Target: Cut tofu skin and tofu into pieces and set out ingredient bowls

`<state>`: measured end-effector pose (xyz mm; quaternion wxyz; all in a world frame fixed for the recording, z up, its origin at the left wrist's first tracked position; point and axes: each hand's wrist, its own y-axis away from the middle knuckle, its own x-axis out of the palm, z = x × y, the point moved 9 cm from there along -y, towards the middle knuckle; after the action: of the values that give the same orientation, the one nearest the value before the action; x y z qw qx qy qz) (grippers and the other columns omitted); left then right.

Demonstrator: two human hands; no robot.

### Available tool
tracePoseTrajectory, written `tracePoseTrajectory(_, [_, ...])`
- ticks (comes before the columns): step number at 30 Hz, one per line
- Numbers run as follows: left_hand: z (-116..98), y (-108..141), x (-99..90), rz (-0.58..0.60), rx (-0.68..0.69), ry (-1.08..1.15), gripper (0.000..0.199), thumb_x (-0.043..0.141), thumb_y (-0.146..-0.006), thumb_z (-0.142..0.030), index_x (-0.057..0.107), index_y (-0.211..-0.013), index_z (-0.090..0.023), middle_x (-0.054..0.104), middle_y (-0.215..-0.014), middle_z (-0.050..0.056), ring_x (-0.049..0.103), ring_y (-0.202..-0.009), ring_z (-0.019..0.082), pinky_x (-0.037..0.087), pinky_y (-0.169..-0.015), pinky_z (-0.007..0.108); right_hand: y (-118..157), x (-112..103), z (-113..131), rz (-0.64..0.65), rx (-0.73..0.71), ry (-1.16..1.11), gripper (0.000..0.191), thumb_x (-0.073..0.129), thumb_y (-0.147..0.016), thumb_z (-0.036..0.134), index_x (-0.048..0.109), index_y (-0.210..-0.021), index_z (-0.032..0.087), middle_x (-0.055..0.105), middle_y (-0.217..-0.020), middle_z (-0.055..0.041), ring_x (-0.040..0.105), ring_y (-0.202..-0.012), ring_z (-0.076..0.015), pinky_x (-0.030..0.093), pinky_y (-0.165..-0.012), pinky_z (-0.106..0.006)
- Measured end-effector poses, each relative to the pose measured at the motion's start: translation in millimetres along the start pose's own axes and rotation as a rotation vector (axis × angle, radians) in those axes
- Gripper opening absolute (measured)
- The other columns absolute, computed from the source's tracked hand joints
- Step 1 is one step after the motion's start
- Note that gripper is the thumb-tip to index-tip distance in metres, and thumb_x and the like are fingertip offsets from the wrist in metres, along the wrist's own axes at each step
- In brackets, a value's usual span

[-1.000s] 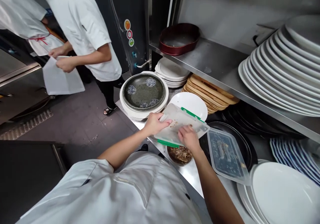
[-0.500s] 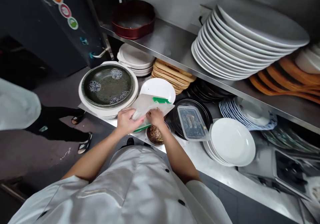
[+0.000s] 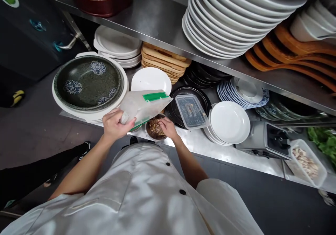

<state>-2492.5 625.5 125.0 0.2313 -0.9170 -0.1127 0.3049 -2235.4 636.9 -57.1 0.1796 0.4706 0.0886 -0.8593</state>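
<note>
A whitish plastic bag with green edging (image 3: 143,105) is tilted over the counter, gripped near its lower left end by my left hand (image 3: 115,123). My right hand (image 3: 168,127) is at the right rim of a small metal bowl (image 3: 148,134) that holds a brown, crumbly mixture. The fingers of that hand are bent together over the mixture, and whether they hold any of it is hidden. Behind the bag lies a white plate (image 3: 151,79). To the right, a clear plastic lid (image 3: 191,111) rests on black round plates (image 3: 176,114).
Dark patterned dishes (image 3: 89,81) stand at the left. White plates (image 3: 230,122), a grey appliance (image 3: 256,137) and a tub of pale pieces (image 3: 306,161) are to the right. A metal shelf (image 3: 157,21) overhangs the counter, carrying stacked plates (image 3: 223,25). Someone's leg (image 3: 42,163) shows at left.
The view has shifted. My right hand has moved off the bag and down to the bowl's right side. My left hand still grips the bag, which now appears farther left of the bowl.
</note>
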Motion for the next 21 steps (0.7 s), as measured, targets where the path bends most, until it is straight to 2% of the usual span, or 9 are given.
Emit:
tracePoseTrajectory(4, [1, 0, -11.9, -0.040, 0.003, -0.007, 0.057, 0.079, -0.067, -0.043, 0.029, -0.048, -0.023, 0.026, -0.048, -0.005, 0.025, -0.049, 0.011, 0.020, -0.052, 0.030, 13, 14, -28, -0.072, 0.177, 0.061, 0.026, 0.049, -0.102, 0.023, 0.071, -0.091, 0.017, 0.068, -0.104, -0.0124, 0.061, -0.104, -0.0252, 0.048, -0.102, -0.038])
tracePoseTrajectory(7, [10, 2, -22.8, -0.067, -0.030, 0.009, 0.053, 0.078, -0.068, -0.043, 0.034, -0.048, -0.022, 0.029, -0.050, -0.005, 0.027, -0.051, 0.010, 0.022, -0.052, 0.028, 13, 15, -23, -0.026, 0.168, 0.076, 0.022, 0.052, -0.098, 0.019, 0.072, -0.106, 0.016, 0.069, -0.109, -0.0133, 0.059, -0.107, -0.0268, 0.047, -0.102, -0.040])
tracePoseTrajectory(10, [37, 8, -33.3, -0.119, -0.197, 0.050, 0.043, 0.078, -0.068, -0.043, 0.046, -0.051, -0.020, 0.037, -0.050, -0.005, 0.032, -0.051, 0.010, 0.026, -0.051, 0.025, 20, -19, -17, -0.144, 0.163, 0.123, 0.034, 0.043, -0.103, 0.021, 0.068, -0.125, 0.015, 0.068, -0.118, -0.0158, 0.057, -0.110, -0.0282, 0.045, -0.103, -0.042])
tracePoseTrajectory(12, [60, 14, -42.6, -0.234, -0.337, 0.115, 0.036, 0.079, -0.067, -0.044, 0.056, -0.055, -0.019, 0.044, -0.050, -0.005, 0.036, -0.052, 0.010, 0.029, -0.050, 0.024, 33, -51, -20, -0.260, 0.228, 0.249, 0.038, 0.044, -0.104, 0.026, 0.064, -0.134, 0.015, 0.065, -0.128, -0.0187, 0.055, -0.115, -0.0321, 0.044, -0.102, -0.046])
tracePoseTrajectory(14, [81, 22, -49.9, -0.385, -0.462, 0.248, 0.036, 0.081, -0.062, -0.049, 0.061, -0.060, -0.018, 0.049, -0.051, -0.006, 0.039, -0.053, 0.010, 0.033, -0.051, 0.023, 50, -75, -33, -0.296, 0.344, 0.420, 0.042, 0.049, -0.101, 0.026, 0.060, -0.140, 0.014, 0.061, -0.136, -0.0229, 0.052, -0.118, -0.0377, 0.042, -0.099, -0.051])
tracePoseTrajectory(15, [91, 27, -50.8, -0.445, -0.524, 0.333, 0.039, 0.083, -0.060, -0.051, 0.062, -0.061, -0.018, 0.051, -0.052, -0.006, 0.041, -0.053, 0.010, 0.036, -0.052, 0.024, 58, -82, -43, -0.279, 0.411, 0.494, 0.043, 0.050, -0.099, 0.022, 0.061, -0.139, 0.013, 0.061, -0.135, -0.0249, 0.053, -0.117, -0.0395, 0.042, -0.097, -0.053])
tracePoseTrajectory(17, [108, 34, -46.6, -0.491, -0.647, 0.490, 0.045, 0.085, -0.054, -0.055, 0.060, -0.065, -0.019, 0.057, -0.055, -0.006, 0.046, -0.055, 0.011, 0.043, -0.054, 0.026, 72, -88, -65, -0.201, 0.501, 0.576, 0.037, 0.046, -0.096, 0.012, 0.067, -0.125, 0.011, 0.066, -0.121, -0.0266, 0.056, -0.111, -0.0395, 0.043, -0.091, -0.052])
tracePoseTrajectory(19, [120, 42, -41.6, -0.475, -0.752, 0.564, 0.050, 0.086, -0.052, -0.057, 0.061, -0.072, -0.019, 0.062, -0.059, -0.004, 0.051, -0.054, 0.013, 0.048, -0.054, 0.029, 81, -92, -81, -0.143, 0.483, 0.583, 0.032, 0.041, -0.093, 0.006, 0.071, -0.104, 0.013, 0.069, -0.103, -0.0241, 0.060, -0.102, -0.0370, 0.045, -0.086, -0.049])
tracePoseTrajectory(21, [126, 46, -40.2, -0.430, -0.782, 0.544, 0.053, 0.083, -0.055, -0.062, 0.060, -0.076, -0.019, 0.063, -0.058, -0.003, 0.052, -0.051, 0.014, 0.049, -0.052, 0.030, 90, -112, -87, -0.204, 0.400, 0.555, 0.028, 0.041, -0.094, 0.011, 0.068, -0.089, 0.017, 0.069, -0.092, -0.0208, 0.062, -0.094, -0.0354, 0.046, -0.081, -0.049])
